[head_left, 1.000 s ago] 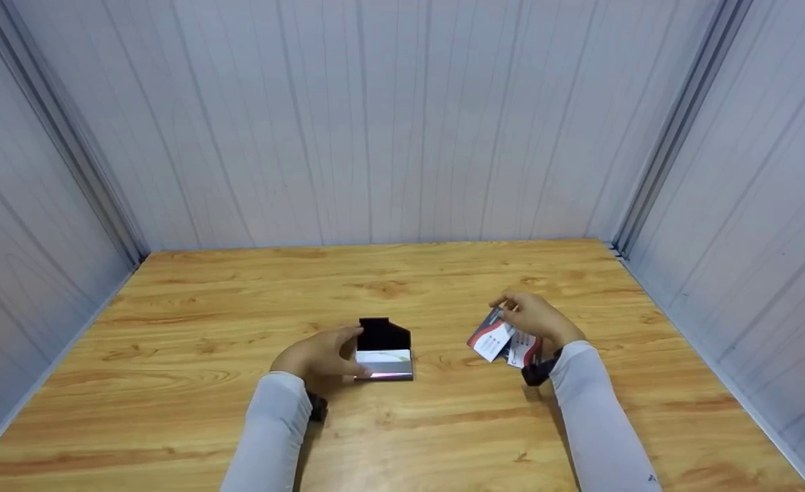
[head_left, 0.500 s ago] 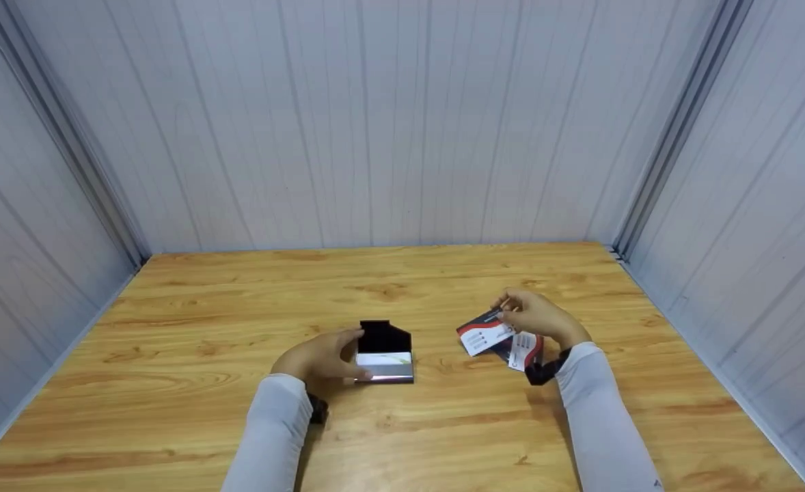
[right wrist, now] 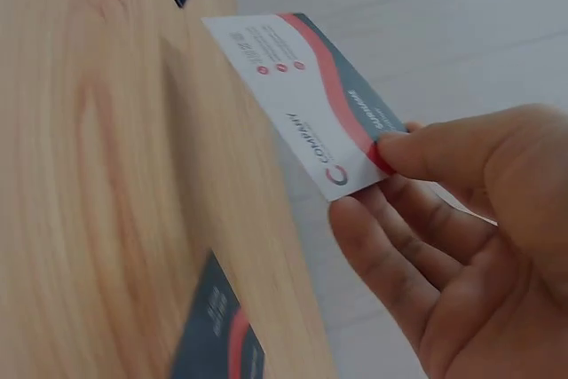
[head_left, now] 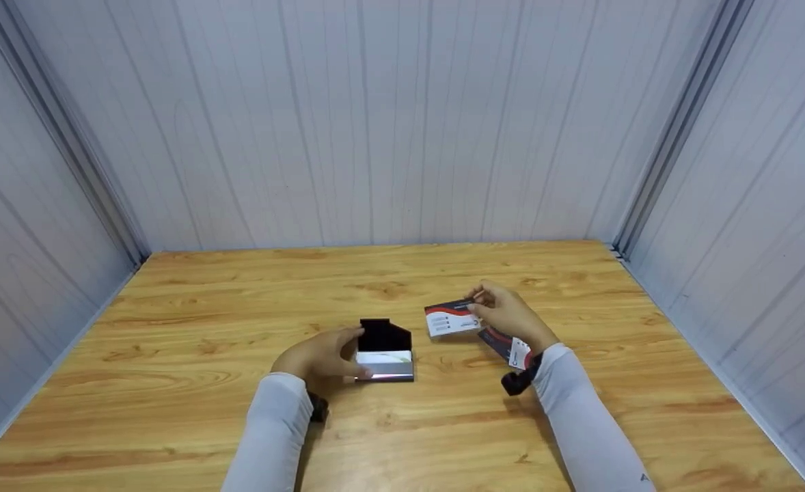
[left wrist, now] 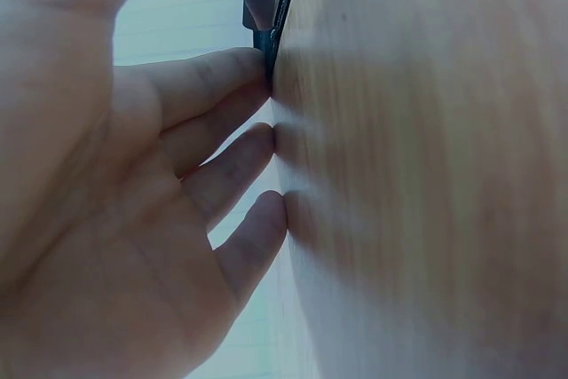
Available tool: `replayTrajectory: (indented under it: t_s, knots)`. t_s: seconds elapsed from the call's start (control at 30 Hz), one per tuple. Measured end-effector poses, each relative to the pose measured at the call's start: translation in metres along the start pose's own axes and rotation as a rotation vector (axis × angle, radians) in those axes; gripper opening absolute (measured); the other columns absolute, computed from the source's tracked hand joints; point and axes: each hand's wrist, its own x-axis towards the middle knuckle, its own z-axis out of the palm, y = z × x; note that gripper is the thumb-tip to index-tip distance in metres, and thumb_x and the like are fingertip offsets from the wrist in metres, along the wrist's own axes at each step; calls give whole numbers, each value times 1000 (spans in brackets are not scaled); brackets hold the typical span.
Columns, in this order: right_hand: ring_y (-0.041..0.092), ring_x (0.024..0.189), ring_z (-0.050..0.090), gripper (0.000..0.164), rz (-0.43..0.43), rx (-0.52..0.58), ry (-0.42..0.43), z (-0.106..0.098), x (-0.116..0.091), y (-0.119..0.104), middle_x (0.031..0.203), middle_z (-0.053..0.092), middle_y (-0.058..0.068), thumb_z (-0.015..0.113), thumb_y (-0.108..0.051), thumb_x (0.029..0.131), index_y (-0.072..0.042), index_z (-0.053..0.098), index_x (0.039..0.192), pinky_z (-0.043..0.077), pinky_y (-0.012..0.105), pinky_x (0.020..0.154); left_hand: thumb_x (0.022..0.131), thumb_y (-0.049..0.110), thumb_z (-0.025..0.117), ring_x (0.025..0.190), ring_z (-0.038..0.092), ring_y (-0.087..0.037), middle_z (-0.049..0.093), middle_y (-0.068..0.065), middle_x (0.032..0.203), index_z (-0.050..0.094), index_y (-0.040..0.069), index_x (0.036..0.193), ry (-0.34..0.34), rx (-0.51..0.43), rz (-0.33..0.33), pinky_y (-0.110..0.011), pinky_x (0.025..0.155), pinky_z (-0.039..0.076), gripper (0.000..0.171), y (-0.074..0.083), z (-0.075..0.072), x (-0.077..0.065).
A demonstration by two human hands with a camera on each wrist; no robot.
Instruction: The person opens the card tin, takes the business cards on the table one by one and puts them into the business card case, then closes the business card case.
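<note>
Wood-grain table (head_left: 375, 437) meets white panelled walls (head_left: 396, 123). Left hand (head_left: 315, 355), fingers spread, touches the left side of 1 open card case (head_left: 387, 352). Right hand (head_left: 510, 314) pinches 1 business card (head_left: 452, 320) above the table, right of the case; at least 2 cards (head_left: 496, 343) lie beneath.

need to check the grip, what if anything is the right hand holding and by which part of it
The right hand pinches a rectangular white, red and dark-grey printed card by its short end nearest the C-shaped logo.
</note>
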Motion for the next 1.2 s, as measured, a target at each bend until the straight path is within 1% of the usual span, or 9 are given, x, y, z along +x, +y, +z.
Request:
replayTrajectory:
  t_s: [0.03, 0.2, 0.4, 0.53, 0.67, 0.77, 0.93, 1.07, 1.2]
  knots:
    - [30, 93, 65, 19, -2, 0, 5, 3, 1, -1, 105, 64, 16, 61, -9, 101, -1, 62, 118, 57, 52, 78, 84, 43, 82, 148, 25, -32, 29, -12, 161, 30, 12, 159, 0, -1, 3, -52, 117, 25, 96, 0, 0, 0]
    - [25, 95, 65, 18, 9, 17, 15, 15, 3, -7, 106, 64, 11, 61, -9, 101, -4, 62, 118, 59, 43, 78, 83, 44, 82, 147, 25, -33, 29, -13, 161, 31, 10, 158, -3, 9, 10, -53, 117, 25, 97, 0, 0, 0]
    - [25, 90, 65, 20, 3, 108, 11, 32, 7, -13, 105, 64, 12, 62, -8, 100, -3, 62, 120, 59, 45, 78, 83, 46, 81, 148, 25, -33, 28, -13, 161, 32, 10, 158, -3, 33, 9, -52, 117, 24, 97, 0, 0, 0]
    - [25, 87, 66, 21, -32, 142, -9, 48, 11, -19, 103, 63, 12, 63, -6, 100, -4, 64, 121, 60, 45, 77, 81, 48, 82, 148, 25, -32, 29, -11, 161, 33, 13, 158, 7, 44, -4, -52, 117, 24, 98, -1, -1, 0]
    - [23, 84, 65, 20, -58, 119, -45, 66, 12, -27, 99, 64, 9, 61, -7, 100, -8, 64, 121, 59, 45, 75, 81, 48, 83, 147, 26, -31, 31, -10, 161, 34, 14, 158, 14, 48, -25, -51, 117, 25, 97, -1, -1, 1]
    - [25, 82, 65, 19, -60, 84, -70, 77, 12, -32, 97, 64, 6, 61, -8, 101, -12, 65, 119, 59, 43, 73, 81, 46, 83, 147, 28, -31, 34, -11, 159, 35, 13, 157, 18, 51, -23, -51, 117, 26, 96, -1, 0, 3]
    - [29, 82, 67, 19, -63, 38, -111, 88, 13, -35, 97, 64, 4, 60, -6, 101, -14, 64, 118, 58, 36, 70, 80, 44, 85, 144, 32, -28, 40, -8, 156, 39, 12, 155, 34, 44, -17, -49, 117, 26, 94, -1, 1, 5]
    - [21, 89, 66, 25, -86, 8, -135, 93, 14, -36, 99, 66, 3, 57, 0, 99, -12, 63, 120, 58, 31, 74, 81, 42, 85, 142, 35, -26, 44, -6, 153, 41, 11, 154, 43, 26, -25, -48, 117, 26, 91, 0, 2, 5]
    - [15, 94, 64, 26, -100, -28, -144, 97, 13, -35, 101, 66, 1, 58, 1, 97, -11, 64, 120, 56, 31, 81, 81, 42, 85, 138, 40, -26, 49, -5, 147, 44, 10, 151, 43, 17, -24, -49, 115, 29, 88, 0, 3, 5]
